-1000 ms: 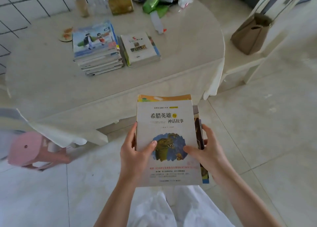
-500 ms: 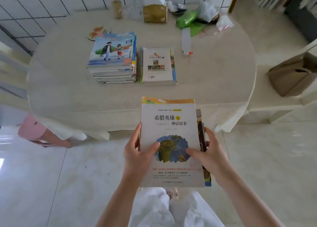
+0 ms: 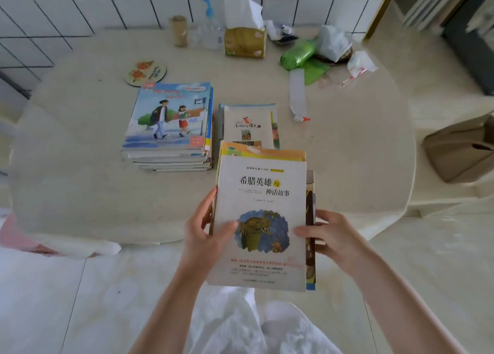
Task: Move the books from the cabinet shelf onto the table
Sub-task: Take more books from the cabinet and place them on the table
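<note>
I hold a small stack of books [image 3: 260,190] flat in front of me, its far end above the near edge of the round table [image 3: 80,193]; the top one is white with a dragon picture. My left hand [image 3: 205,236] grips the stack's left edge, thumb on the cover. My right hand [image 3: 331,236] grips the right edge the same way. On the table lie a taller pile of books [image 3: 171,129] with a blue illustrated cover and, to its right, a lower pile [image 3: 248,123] partly hidden by the held stack.
Along the table's back by the tiled wall stand a tissue pack [image 3: 244,40], a paper roll [image 3: 178,30], a clear bottle [image 3: 211,32], green and white bags [image 3: 302,54] and a round coaster [image 3: 145,72]. A tan bag [image 3: 459,150] sits on a seat at right. A pink stool [image 3: 16,236] is at left.
I have come closer to the table and the held stack now reaches over its near edge, in front of the lower pile. My grip on it is unchanged.
</note>
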`<move>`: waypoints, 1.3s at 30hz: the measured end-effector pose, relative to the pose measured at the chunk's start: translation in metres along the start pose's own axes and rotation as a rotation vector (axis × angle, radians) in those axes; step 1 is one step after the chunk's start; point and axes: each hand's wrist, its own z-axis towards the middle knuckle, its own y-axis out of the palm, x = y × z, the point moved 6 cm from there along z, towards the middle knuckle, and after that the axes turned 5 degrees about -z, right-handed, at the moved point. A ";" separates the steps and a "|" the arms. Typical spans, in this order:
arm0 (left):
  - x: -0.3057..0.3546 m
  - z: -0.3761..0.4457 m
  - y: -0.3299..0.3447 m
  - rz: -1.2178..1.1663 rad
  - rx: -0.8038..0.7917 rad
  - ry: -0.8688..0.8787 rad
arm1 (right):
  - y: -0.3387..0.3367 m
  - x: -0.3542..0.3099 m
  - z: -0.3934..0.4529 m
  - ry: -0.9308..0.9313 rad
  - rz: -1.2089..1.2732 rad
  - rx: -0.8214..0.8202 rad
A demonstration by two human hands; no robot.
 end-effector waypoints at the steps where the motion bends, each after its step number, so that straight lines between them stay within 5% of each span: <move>1: 0.003 0.013 0.000 0.002 -0.014 0.002 | 0.000 -0.008 0.006 0.010 -0.001 -0.019; 14: 0.019 0.120 0.010 -0.021 -0.205 -0.139 | -0.010 -0.078 0.066 -0.173 -0.046 0.097; 30: 0.019 0.112 0.003 0.133 -0.068 0.168 | 0.005 -0.075 0.081 -0.747 -0.343 0.303; 39: 0.003 0.111 -0.004 0.270 -0.029 0.131 | 0.004 -0.060 0.099 -0.758 -0.365 0.257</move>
